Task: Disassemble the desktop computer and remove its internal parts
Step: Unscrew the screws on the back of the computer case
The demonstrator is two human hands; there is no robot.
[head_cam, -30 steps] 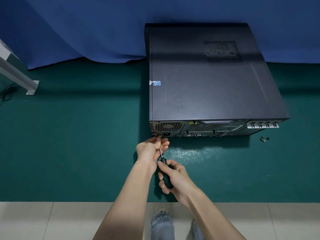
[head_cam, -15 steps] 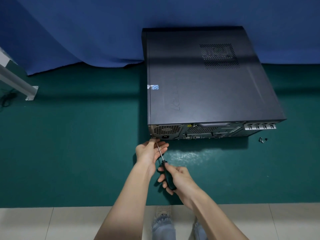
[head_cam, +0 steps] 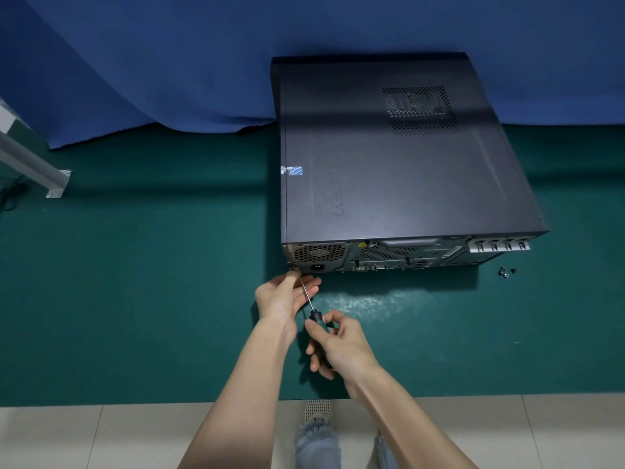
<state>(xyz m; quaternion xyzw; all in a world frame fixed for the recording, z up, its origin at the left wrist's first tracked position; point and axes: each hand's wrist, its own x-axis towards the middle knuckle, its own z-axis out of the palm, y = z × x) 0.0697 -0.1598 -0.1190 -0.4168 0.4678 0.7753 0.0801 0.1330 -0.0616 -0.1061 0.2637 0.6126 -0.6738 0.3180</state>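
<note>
A black desktop computer case (head_cam: 399, 157) lies flat on a green mat, its rear panel (head_cam: 389, 255) facing me with fan grille and power socket. My right hand (head_cam: 338, 343) grips the black handle of a screwdriver (head_cam: 308, 301), whose thin shaft points up-left to the panel's lower left corner. My left hand (head_cam: 284, 297) sits beside the shaft, fingers loosely extended around it, thumb tip touching the case corner. The screw at the tip is hidden by my thumb.
Two small loose screws (head_cam: 506, 271) lie on the green mat (head_cam: 135, 282) to the right of the case. A blue curtain (head_cam: 169, 62) hangs behind. A grey metal leg (head_cam: 44, 174) stands at far left. Pale floor tiles (head_cam: 84, 438) run along the bottom.
My right hand has slid a little down and right along the handle, with its fingers re-placed. The view has tilted slightly, so the case sits lower in frame. My left hand stays at the corner.
</note>
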